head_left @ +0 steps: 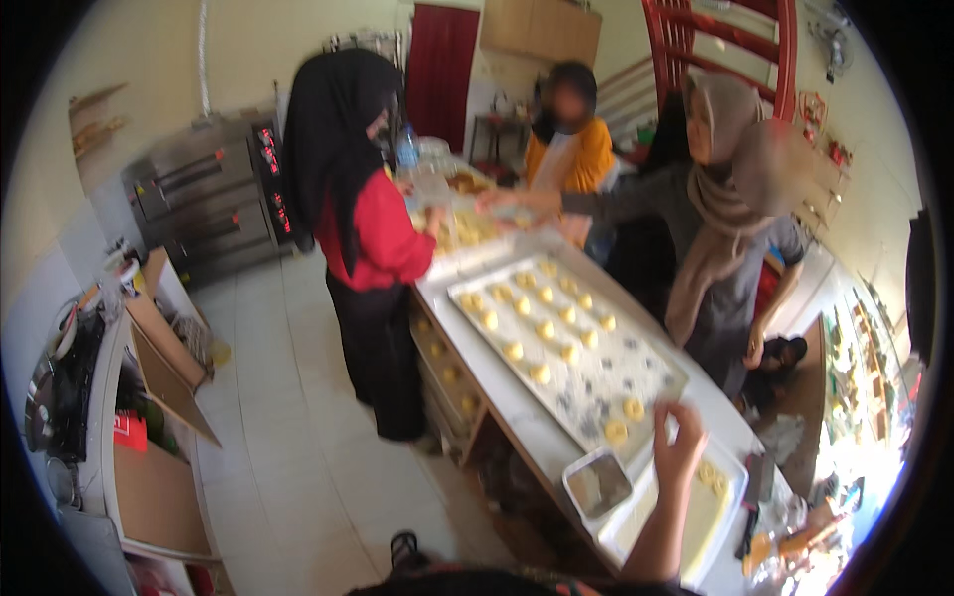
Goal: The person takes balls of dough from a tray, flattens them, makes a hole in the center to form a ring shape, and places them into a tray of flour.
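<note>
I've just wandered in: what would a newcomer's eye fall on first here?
Likely the large baking tray on the white table, its far part lined with pale yellow dough pieces. By its near end, the person's right hand hovers, loosely curled. Farther off, a co-worker in red stands left of the table.

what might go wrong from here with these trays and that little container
The small square container sits near the edge of the table, so a bump might knock it off.

The right hand is close to the ring-shaped pieces on the large tray and might nudge them.

The right forearm appears to reach over the near tray; lowering it might smudge what lies there.
</note>
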`<action>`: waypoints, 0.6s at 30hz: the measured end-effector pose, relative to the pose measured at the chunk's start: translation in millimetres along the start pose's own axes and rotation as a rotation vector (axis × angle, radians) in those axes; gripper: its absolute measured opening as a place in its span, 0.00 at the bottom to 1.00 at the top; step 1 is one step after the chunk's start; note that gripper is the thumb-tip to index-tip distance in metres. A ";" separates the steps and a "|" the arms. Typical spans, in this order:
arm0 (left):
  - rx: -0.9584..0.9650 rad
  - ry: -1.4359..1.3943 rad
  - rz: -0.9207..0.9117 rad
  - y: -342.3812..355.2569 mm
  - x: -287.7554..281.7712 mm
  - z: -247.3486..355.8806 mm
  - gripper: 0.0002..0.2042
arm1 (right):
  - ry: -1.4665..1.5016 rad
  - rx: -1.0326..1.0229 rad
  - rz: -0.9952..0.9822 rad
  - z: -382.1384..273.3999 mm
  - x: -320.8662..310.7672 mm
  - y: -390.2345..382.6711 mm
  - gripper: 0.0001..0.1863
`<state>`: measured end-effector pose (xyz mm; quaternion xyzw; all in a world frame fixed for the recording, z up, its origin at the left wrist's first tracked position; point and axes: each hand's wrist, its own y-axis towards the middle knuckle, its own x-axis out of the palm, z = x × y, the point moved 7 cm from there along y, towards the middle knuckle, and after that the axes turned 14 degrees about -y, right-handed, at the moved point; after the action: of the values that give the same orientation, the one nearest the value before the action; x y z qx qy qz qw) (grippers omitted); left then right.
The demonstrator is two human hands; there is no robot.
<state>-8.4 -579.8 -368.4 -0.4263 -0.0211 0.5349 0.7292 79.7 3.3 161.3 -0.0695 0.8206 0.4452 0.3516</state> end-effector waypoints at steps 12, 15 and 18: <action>0.126 0.196 -0.144 28.2 21.4 -12.8 0.12 | -0.141 -0.068 -0.842 76.0 89.4 -128.0 0.11; 0.088 0.207 -0.155 29.8 17.1 -10.7 0.12 | -0.232 -0.121 -0.994 69.0 110.0 -135.7 0.16; 0.091 0.203 -0.149 38.0 16.0 -0.9 0.12 | -0.310 -0.175 -1.034 81.8 140.3 -149.2 0.18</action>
<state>-30.1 -565.2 -400.3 -0.4419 0.0456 0.4338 0.7839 81.2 6.3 -59.2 -0.4264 0.5779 0.2862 0.6343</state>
